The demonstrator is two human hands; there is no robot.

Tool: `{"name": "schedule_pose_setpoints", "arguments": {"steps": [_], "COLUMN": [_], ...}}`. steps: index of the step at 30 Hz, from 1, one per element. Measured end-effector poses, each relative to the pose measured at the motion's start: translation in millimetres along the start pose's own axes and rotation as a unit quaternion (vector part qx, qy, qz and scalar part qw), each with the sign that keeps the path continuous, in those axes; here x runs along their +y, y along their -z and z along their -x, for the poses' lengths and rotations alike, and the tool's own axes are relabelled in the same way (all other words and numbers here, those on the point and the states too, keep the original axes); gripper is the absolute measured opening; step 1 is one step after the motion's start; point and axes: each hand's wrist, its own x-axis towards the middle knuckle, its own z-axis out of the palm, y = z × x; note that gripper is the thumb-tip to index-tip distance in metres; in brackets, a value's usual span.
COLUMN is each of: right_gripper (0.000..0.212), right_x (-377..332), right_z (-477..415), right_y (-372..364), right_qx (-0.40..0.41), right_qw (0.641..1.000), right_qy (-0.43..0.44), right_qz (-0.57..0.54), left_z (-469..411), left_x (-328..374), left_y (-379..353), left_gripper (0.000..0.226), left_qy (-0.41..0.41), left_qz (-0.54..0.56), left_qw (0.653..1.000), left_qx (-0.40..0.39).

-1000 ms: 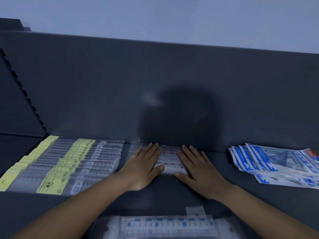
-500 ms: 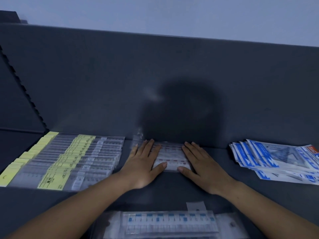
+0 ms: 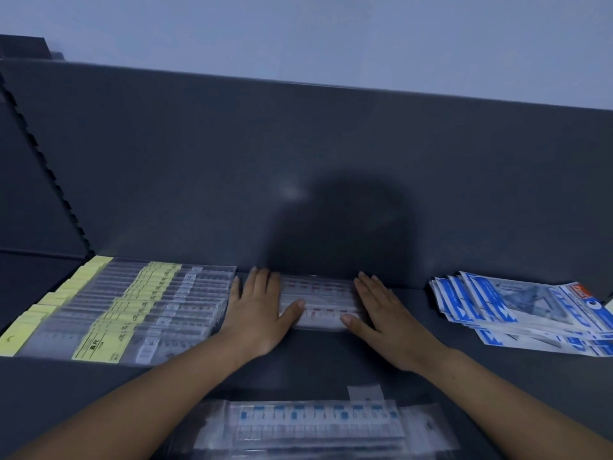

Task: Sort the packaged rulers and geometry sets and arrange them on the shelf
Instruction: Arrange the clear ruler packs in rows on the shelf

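The dark grey back panel (image 3: 298, 144) fills most of the frame, with a rounded shadow falling on it just above centre. Below it runs the flat grey shelf (image 3: 315, 360).

At the lower left of the frame, a wide row of clear ruler packs with yellow labels (image 3: 126, 310) lies on the shelf, overlapping front to back, its far end against the panel. At the right edge sits a fanned pile of blue-and-white geometry sets (image 3: 530, 313), well apart from the rest. Along the bottom centre, nearest the viewer, lies a long clear pack of rulers with blue markings (image 3: 315, 423), set crosswise.

Two bare forearms reach in from the bottom corners. The left hand (image 3: 258, 313) lies flat, fingers straight and pointing at the panel, just beside the yellow-labelled row. The right hand (image 3: 388, 320) lies flat the same way. Between them, at centre frame against the foot of the panel, is a small pack of rulers with red markings (image 3: 321, 300); each hand covers one end of it, and both thumbs touch its near edge.
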Motion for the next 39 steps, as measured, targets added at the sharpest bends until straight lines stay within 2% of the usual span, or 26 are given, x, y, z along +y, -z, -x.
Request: {"name": "schedule_pose_setpoints", "arguments": {"steps": [3,6,14,17,19,21,23,27,30,32,34,35,37,39], "right_gripper": [0.075,0.077,0.079,0.079,0.080,0.095,0.115,0.079,0.075,0.074,0.072,0.071,0.068,0.069], "right_x": [-7.9,-13.1,-17.5,-17.4,-17.4,-15.8,-13.6,-14.5,-13.7,-16.3,-21.0,-22.2,-25.7,-33.7], "right_z": [1.6,0.7,0.3,1.4,2.1,2.3,2.6,1.4,4.7,13.3,30.1,40.7,64.2,85.0], "right_y": [-2.2,-3.5,-8.5,-7.0,-6.5,-9.9,-12.3,-7.6,0.1,7.8,19.0,23.9,32.6,31.3], "right_qx": [0.021,0.013,-0.003,0.000,-0.004,0.003,0.009,-0.003,0.009,0.022,0.030,0.015,-0.050,-0.104], "right_qw": [0.998,0.995,0.996,0.996,0.996,0.996,0.994,0.996,0.997,0.997,0.996,0.996,0.993,0.983], "right_qy": [-0.056,-0.097,-0.092,-0.091,-0.090,-0.083,-0.076,-0.088,-0.078,-0.049,-0.007,0.015,0.067,0.144], "right_qz": [0.002,-0.011,-0.021,-0.021,-0.008,0.043,0.077,0.029,-0.023,-0.051,-0.080,-0.086,-0.084,-0.040], "left_z": [1.3,1.6,2.5,2.8,4.1,4.1,2.8,2.2,5.5,10.4,22.6,33.0,59.6,84.7], "left_x": [0.5,3.2,4.2,2.3,1.2,1.8,2.9,2.4,-0.4,-4.9,-11.8,-13.8,-13.4,-7.7], "left_y": [-0.8,1.1,-1.6,-0.3,0.7,1.2,0.6,2.0,7.1,15.2,28.8,36.4,52.0,61.2], "left_gripper": [0.076,0.073,0.072,0.072,0.074,0.074,0.072,0.073,0.074,0.088,0.107,0.108,0.091,0.079], "left_qy": [0.024,0.026,0.009,0.003,0.013,0.026,0.036,0.029,0.019,0.000,-0.058,-0.098,-0.173,-0.224], "left_qz": [0.030,0.085,0.123,0.087,0.013,-0.055,-0.078,-0.103,-0.107,-0.074,0.006,0.051,0.109,0.085], "left_qw": [0.999,0.996,0.992,0.996,1.000,0.998,0.996,0.994,0.994,0.997,0.996,0.991,0.978,0.968], "left_qx": [-0.006,-0.003,0.011,0.013,0.010,-0.011,-0.035,-0.034,-0.013,0.018,0.066,0.078,0.036,-0.071]}}
